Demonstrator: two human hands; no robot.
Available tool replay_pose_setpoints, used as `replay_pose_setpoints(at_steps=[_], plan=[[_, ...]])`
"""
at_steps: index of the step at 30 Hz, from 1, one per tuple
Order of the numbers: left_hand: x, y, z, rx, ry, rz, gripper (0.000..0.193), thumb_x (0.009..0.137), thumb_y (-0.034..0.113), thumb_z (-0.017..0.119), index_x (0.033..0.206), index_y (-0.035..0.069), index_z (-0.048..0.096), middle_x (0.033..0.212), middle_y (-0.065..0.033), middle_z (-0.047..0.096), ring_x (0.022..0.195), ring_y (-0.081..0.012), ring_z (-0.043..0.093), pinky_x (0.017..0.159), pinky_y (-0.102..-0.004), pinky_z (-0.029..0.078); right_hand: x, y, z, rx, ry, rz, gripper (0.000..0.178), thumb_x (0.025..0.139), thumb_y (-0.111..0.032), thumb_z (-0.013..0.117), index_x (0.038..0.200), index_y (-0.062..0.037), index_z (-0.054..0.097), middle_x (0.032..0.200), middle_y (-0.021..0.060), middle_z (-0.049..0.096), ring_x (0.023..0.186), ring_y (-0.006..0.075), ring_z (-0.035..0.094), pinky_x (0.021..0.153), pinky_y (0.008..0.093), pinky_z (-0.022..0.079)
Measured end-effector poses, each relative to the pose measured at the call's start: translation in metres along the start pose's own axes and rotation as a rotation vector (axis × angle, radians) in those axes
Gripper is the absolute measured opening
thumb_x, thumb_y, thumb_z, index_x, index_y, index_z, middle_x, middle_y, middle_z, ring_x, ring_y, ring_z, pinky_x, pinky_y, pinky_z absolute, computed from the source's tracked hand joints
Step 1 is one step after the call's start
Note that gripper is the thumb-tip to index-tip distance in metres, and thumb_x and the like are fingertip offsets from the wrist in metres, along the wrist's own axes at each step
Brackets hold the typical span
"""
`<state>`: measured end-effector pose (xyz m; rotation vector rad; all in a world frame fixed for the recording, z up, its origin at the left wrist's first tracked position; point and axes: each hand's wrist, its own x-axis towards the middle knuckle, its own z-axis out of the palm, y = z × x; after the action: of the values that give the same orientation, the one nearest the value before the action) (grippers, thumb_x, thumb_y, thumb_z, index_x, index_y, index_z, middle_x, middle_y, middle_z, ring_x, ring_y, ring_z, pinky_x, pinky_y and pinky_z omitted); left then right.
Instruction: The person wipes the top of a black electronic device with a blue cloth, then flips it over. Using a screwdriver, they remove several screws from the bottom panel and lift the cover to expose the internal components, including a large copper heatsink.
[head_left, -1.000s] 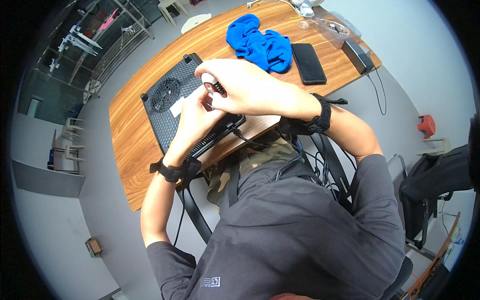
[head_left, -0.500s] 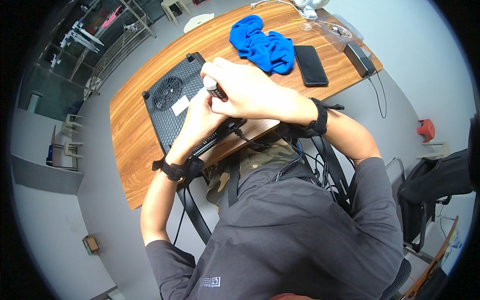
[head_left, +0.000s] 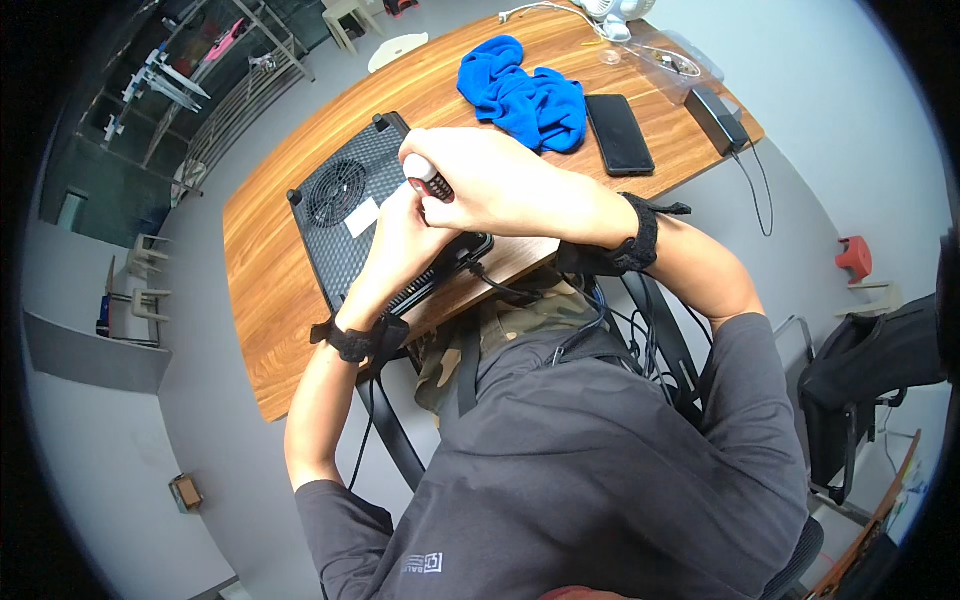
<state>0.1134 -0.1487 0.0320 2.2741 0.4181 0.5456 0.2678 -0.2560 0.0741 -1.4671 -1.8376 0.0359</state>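
One white-and-red tool with dark ribbing (head_left: 421, 172) is clamped in your right hand (head_left: 480, 180), over one black textured box (head_left: 338, 262) near the front edge of the brown wooden surface (head_left: 268, 315); whether your left hand (head_left: 402, 240) grips anything, I cannot tell. Slanted pressure could make the tool slip. Toward the right edge: one crumpled blue cloth (head_left: 525, 95), one black rectangular phone (head_left: 620, 135).

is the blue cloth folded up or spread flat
Neither: the blue cloth lies bunched in a loose, crumpled heap on the wooden table, with uneven creases and no squared edges.
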Motion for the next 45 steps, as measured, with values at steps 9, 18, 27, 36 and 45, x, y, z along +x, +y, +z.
replay_pose_setpoints(at_steps=[9, 18, 27, 36, 45], plan=[[-0.003, 0.001, -0.003, 0.005, 0.002, -0.012, 0.029, 0.085, 0.017, 0.081, 0.103, 0.0, 0.066, 0.091, -0.0095, 0.072, 0.087, -0.0153, 0.07, 0.079, -0.0322, 0.056, -0.003, 0.005, 0.006, 0.041, 0.026, -0.001, 0.034, 0.085, -0.021, 0.072, 0.106, -0.0022, 0.053, 0.1, 0.0207, 0.064, 0.092, 0.0415, 0.067, 0.079, 0.0477, 0.055], [-0.004, 0.001, -0.007, -0.007, -0.05, -0.075, 0.029, 0.086, 0.016, 0.08, 0.105, -0.001, 0.066, 0.092, -0.0073, 0.072, 0.084, -0.012, 0.068, 0.078, -0.0314, 0.056, -0.004, 0.002, 0.005, -0.018, 0.071, -0.038, 0.046, 0.083, -0.019, 0.076, 0.118, -0.001, 0.052, 0.1, 0.0206, 0.063, 0.094, 0.0394, 0.066, 0.08, 0.0449, 0.055], [-0.004, 0.0, -0.002, -0.103, -0.003, -0.048, 0.024, 0.085, 0.011, 0.08, 0.103, -0.002, 0.068, 0.094, -0.0044, 0.074, 0.087, -0.0096, 0.067, 0.078, -0.0286, 0.055, -0.001, 0.002, 0.002, 0.038, 0.038, -0.016, 0.041, 0.084, -0.02, 0.077, 0.111, -0.0009, 0.052, 0.1, 0.0211, 0.063, 0.095, 0.0412, 0.066, 0.08, 0.0459, 0.055], [-0.004, 0.011, -0.006, -0.028, -0.063, -0.092, 0.026, 0.085, 0.013, 0.081, 0.102, -0.002, 0.068, 0.09, -0.0025, 0.072, 0.08, -0.0091, 0.063, 0.073, -0.0289, 0.053, 0.001, 0.0, -0.003, 0.045, 0.03, 0.069, 0.043, 0.083, -0.019, 0.079, 0.114, -0.0006, 0.056, 0.099, 0.019, 0.063, 0.094, 0.0361, 0.065, 0.083, 0.0412, 0.053], [-0.01, -0.009, 0.012, 0.381, -0.17, 0.199, 0.011, 0.085, 0.011, 0.073, 0.092, 0.003, 0.071, 0.098, -0.0118, 0.066, 0.083, -0.0307, 0.069, 0.075, -0.0413, 0.056, -0.001, 0.006, -0.017, 0.019, 0.133, 0.075, 0.039, 0.084, -0.021, 0.078, 0.109, -0.0014, 0.056, 0.094, 0.0189, 0.064, 0.087, 0.0361, 0.066, 0.077, 0.0407, 0.054]])
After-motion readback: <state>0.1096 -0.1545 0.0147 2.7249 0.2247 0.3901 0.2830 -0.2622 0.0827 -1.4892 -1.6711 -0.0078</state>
